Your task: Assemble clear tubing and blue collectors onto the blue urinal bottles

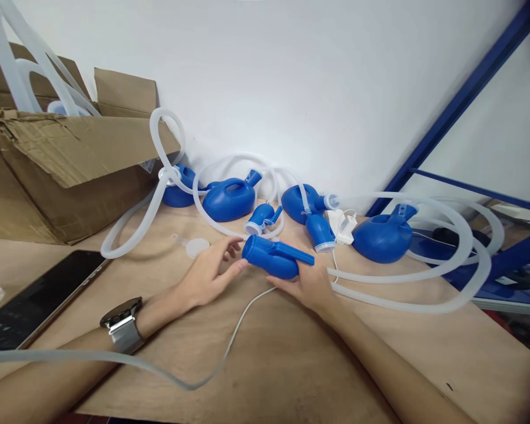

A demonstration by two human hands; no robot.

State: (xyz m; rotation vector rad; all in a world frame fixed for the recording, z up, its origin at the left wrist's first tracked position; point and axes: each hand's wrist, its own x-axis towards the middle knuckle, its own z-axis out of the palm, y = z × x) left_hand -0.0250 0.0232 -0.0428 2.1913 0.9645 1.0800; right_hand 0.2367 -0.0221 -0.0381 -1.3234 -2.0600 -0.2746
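My right hand [315, 282] grips a blue plastic urinal funnel [269, 257] by its narrow end, its handle pointing right. The wide mouth faces left, toward my left hand [209, 271]. That hand is open, thumb and fingers apart beside the rim; whether the thumb touches it I cannot tell. On the table behind my left hand lies a round translucent cap [198, 247] with a small strap. Just beyond the held piece are a similar blue funnel [261, 218] and another one [319, 231], each with a clear cap on its mouth.
Blue urinal bottles [229, 199] with coiled translucent hoses [450, 300] line the wall. A cardboard box [70, 176] with more tubing stands left, near a phone [39, 294]. White plug adapters [345, 227] sit behind. A pale cable [234, 338] crosses the table; a blue metal frame [428, 138] is right.
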